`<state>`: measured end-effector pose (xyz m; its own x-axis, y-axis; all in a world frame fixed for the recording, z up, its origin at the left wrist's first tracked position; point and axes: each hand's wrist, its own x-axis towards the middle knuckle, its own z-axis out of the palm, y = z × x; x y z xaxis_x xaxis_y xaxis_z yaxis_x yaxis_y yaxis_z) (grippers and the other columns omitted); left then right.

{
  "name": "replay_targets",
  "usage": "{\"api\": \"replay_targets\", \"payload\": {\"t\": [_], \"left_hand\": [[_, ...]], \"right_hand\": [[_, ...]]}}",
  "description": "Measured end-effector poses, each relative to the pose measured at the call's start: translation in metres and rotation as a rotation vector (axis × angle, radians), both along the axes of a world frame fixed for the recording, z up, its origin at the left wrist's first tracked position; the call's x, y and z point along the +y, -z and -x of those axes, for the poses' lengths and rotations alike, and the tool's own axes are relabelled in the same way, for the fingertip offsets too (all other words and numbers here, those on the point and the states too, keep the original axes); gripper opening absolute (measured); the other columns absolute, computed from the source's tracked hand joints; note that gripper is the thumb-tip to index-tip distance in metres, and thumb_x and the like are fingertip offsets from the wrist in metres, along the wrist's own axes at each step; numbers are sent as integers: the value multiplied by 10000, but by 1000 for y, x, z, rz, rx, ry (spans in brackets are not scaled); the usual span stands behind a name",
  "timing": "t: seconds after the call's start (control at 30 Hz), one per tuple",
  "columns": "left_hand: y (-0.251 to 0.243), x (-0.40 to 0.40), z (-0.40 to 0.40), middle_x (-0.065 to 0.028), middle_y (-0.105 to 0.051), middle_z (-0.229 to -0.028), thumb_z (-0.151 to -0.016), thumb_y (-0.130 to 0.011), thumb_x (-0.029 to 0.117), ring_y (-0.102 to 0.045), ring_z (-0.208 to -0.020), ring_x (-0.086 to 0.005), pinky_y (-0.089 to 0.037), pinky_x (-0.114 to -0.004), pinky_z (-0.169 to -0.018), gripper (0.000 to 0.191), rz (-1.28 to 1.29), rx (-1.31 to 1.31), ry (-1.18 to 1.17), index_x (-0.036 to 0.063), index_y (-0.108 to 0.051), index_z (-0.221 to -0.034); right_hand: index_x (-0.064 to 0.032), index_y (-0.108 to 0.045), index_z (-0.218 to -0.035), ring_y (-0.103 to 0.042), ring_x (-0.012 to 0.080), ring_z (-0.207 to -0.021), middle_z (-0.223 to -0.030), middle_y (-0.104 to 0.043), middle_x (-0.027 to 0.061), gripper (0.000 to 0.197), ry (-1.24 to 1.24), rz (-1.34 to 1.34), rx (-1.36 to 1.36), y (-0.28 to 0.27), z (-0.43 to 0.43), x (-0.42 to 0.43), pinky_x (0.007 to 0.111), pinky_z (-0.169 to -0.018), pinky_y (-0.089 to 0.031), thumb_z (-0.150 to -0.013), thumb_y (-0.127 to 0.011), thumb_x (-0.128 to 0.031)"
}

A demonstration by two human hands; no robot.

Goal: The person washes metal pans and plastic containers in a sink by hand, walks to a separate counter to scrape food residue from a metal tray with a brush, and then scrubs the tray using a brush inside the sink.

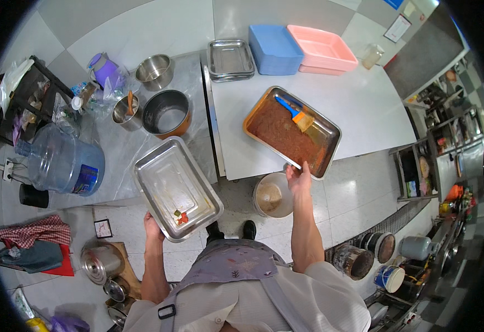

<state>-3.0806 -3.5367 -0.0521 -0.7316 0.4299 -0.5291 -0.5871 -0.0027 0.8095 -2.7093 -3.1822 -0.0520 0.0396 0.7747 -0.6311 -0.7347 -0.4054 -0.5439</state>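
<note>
My left hand (154, 227) grips the near left edge of a metal tray (175, 182), its fingers hidden under the rim. That tray holds small red and green food scraps and a few oily smears. My right hand (299, 178) holds the near rim of a second metal tray (334, 143), thumb up on the edge and fingers mostly beneath. Reddish-brown sauce or paste (283, 133) covers much of this tray's bottom. A basting brush with a blue handle (287, 106) lies in it, bristles toward the right side. The second tray overlaps the front edge of the white table.
Stacked metal trays (230, 58), blue plastic trays (276, 52) and pink plastic trays (325, 47) stand along the wall. Metal pots (154, 72), a dark inner pot (166, 114) and a large water bottle (67, 162) occupy the left counter. A white bucket (273, 195) is on the floor below.
</note>
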Motion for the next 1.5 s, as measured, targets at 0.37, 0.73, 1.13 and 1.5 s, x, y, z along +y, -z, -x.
{"api": "replay_targets", "payload": {"t": [0.37, 0.73, 1.13, 1.5], "left_hand": [[-23, 38, -24, -113, -662, -948, -935, -480, 54, -657, -805, -223, -567, -366, -709, 141, -28, -16, 123, 27, -585, -1025], [-58, 111, -54, -129, -650, -925, -871, -461, -44, -650, -804, -239, -564, -389, -726, 222, 29, -30, 463, 14, -574, -1053], [-80, 239, -194, -134, -672, -967, -929, -452, 24, -665, -791, -223, -565, -358, -708, 209, 99, 47, 852, -32, -579, -1085], [-107, 351, -464, -152, -662, -1033, -922, -458, 9, -670, -872, -240, -570, -381, -766, 238, -23, -36, 989, -52, -572, -1123]], "right_hand": [[-44, -525, -1063, -631, 289, -857, -1027, -602, 160, 200, 140, -12, -37, 17, -31, 23, 329, -597, -595, -877, -517, -119], [-43, -556, -1081, -658, 280, -599, -965, -641, 110, 230, 451, 70, -33, -23, -188, -146, 225, -372, -442, -862, -551, -111], [-32, -531, -1100, -670, 260, -638, -954, -652, 152, 271, 886, 163, -86, -17, -382, -288, 237, -341, -399, -854, -540, -145], [-39, -534, -1074, -642, 239, -573, -891, -649, 135, 262, 891, 142, -89, -51, -587, -232, 239, -351, -400, -858, -553, -186]]}}
